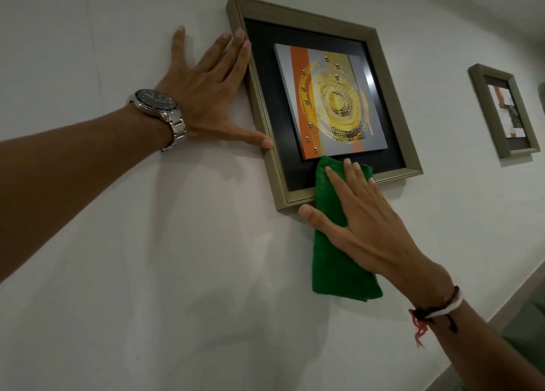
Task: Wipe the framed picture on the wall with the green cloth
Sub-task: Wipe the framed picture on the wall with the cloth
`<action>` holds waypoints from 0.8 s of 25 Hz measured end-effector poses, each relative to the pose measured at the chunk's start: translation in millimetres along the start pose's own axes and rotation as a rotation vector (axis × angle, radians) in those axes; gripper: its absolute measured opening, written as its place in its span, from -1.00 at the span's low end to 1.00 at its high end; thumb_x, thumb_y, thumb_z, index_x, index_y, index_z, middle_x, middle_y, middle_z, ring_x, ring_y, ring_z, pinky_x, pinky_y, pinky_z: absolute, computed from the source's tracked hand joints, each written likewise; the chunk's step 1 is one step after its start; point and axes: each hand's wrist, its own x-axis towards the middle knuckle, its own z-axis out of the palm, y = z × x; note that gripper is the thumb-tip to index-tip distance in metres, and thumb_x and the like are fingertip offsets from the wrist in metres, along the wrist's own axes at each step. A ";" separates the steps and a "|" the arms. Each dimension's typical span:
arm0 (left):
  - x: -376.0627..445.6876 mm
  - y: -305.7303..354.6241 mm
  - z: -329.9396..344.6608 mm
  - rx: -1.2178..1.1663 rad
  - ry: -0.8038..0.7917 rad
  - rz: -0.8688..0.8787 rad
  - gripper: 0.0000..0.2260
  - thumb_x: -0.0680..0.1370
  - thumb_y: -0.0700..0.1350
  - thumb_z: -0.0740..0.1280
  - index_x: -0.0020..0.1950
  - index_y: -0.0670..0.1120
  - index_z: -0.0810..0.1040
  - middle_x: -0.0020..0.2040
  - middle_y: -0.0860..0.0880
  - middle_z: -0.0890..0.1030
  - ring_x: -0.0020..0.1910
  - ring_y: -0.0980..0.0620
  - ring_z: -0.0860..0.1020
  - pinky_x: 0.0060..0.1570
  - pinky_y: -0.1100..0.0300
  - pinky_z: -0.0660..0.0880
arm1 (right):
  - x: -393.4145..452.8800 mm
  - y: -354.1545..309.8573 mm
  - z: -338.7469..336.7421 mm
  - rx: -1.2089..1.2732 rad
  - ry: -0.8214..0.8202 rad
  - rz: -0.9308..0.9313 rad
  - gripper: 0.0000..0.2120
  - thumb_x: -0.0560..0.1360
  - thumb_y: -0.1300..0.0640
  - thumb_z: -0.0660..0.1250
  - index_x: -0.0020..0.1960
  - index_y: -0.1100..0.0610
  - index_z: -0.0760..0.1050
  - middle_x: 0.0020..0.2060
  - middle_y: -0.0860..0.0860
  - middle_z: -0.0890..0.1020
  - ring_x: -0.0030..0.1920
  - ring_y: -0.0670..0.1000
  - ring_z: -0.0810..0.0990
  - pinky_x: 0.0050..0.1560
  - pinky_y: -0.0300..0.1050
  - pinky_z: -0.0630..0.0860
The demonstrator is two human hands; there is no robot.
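A plain white wall fills nearly the whole view, seen at a slant from below. On it hangs the framed picture, right of centre and toward the top: a deep metallic-grey frame, a black mount inside it, and a raised panel with an orange stripe and a gold swirl dotted with small studs.

The green cloth is folded into a long pad that lies over the frame's lower edge. Its upper end reaches onto the black mount just below the art panel, and its lower end hangs down against the wall beneath the frame. The right hand lies flat on the cloth with fingers spread and extended, pressing it to the frame rather than clutching it; the thumb touches the frame's bottom rail just left of the cloth. A cord bracelet with red threads circles that wrist.

The left hand is open and holds nothing. It is splayed on the wall beside the frame, its fingertips resting on the frame's left rail near the top and its thumb tip touching the same rail lower down. A steel wristwatch sits on that wrist.

Far to the right, well apart, hangs a smaller framed picture.
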 end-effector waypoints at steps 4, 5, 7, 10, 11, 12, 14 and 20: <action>0.0 2.1 -1.5 0.002 -0.005 -0.003 0.33 0.14 0.73 -0.19 0.63 -0.20 -0.17 0.67 -0.14 -0.13 0.66 -0.11 -0.07 0.46 -0.51 -0.08 | -3.9 -28.3 8.3 0.039 -0.017 -0.133 0.21 0.13 -0.70 -0.31 0.60 -0.03 -0.28 0.60 -0.01 -0.34 0.57 -0.08 -0.38 0.52 -0.05 -0.35; 0.4 2.8 -1.9 0.004 -0.004 0.000 0.33 0.14 0.73 -0.19 0.63 -0.21 -0.17 0.67 -0.14 -0.13 0.66 -0.11 -0.07 0.46 -0.51 -0.08 | -4.2 -34.9 9.7 0.041 -0.020 -0.163 0.20 0.15 -0.69 -0.29 0.60 -0.02 -0.29 0.59 -0.02 -0.35 0.57 -0.08 -0.39 0.54 -0.06 -0.35; 1.2 1.7 -1.3 0.012 0.000 0.001 0.33 0.15 0.73 -0.19 0.63 -0.21 -0.17 0.67 -0.15 -0.12 0.66 -0.11 -0.06 0.46 -0.51 -0.08 | -3.9 -38.2 10.6 0.039 -0.012 -0.195 0.16 0.19 -0.67 -0.27 0.60 -0.01 -0.29 0.60 -0.03 -0.34 0.57 -0.10 -0.39 0.57 -0.06 -0.33; 0.3 -0.3 0.7 0.022 0.005 -0.001 0.32 0.16 0.72 -0.17 0.63 -0.20 -0.17 0.67 -0.15 -0.13 0.66 -0.11 -0.06 0.46 -0.51 -0.08 | -4.0 -17.7 9.4 -0.011 -0.010 -0.210 0.09 0.26 -0.65 -0.26 0.60 -0.04 -0.29 0.61 -0.05 -0.31 0.58 -0.11 -0.37 0.58 -0.04 -0.28; -0.3 -0.3 0.0 0.024 0.004 -0.003 0.32 0.16 0.72 -0.16 0.63 -0.20 -0.17 0.67 -0.14 -0.13 0.66 -0.10 -0.07 0.46 -0.51 -0.08 | -3.3 -8.2 8.8 -0.030 -0.008 -0.198 0.07 0.27 -0.65 -0.26 0.60 -0.05 -0.28 0.61 -0.05 -0.29 0.59 -0.10 -0.34 0.59 -0.02 -0.26; -0.8 -0.1 -0.4 0.021 0.000 -0.004 0.32 0.16 0.72 -0.15 0.63 -0.20 -0.18 0.67 -0.14 -0.13 0.66 -0.10 -0.07 0.46 -0.51 -0.09 | -1.9 1.6 7.9 -0.041 -0.001 -0.172 0.06 0.28 -0.64 -0.24 0.60 -0.06 -0.27 0.61 -0.05 -0.27 0.60 -0.09 -0.31 0.60 0.00 -0.23; -0.3 0.8 -1.4 0.004 -0.008 -0.004 0.32 0.16 0.72 -0.14 0.63 -0.19 -0.19 0.67 -0.13 -0.15 0.66 -0.10 -0.08 0.45 -0.52 -0.09 | 2.9 17.5 3.9 -0.030 0.019 -0.099 0.05 0.29 -0.64 -0.22 0.61 -0.06 -0.23 0.62 -0.05 -0.22 0.60 -0.08 -0.26 0.61 0.06 -0.17; -0.6 1.7 -3.5 -0.005 -0.015 -0.002 0.34 0.11 0.73 -0.25 0.63 -0.19 -0.19 0.67 -0.13 -0.15 0.66 -0.10 -0.09 0.45 -0.52 -0.09 | -11.0 -15.0 5.6 0.118 -0.016 -0.137 0.16 0.15 -0.71 -0.22 0.61 -0.11 -0.18 0.59 -0.15 -0.28 0.43 -0.27 -0.47 0.42 -0.12 -0.38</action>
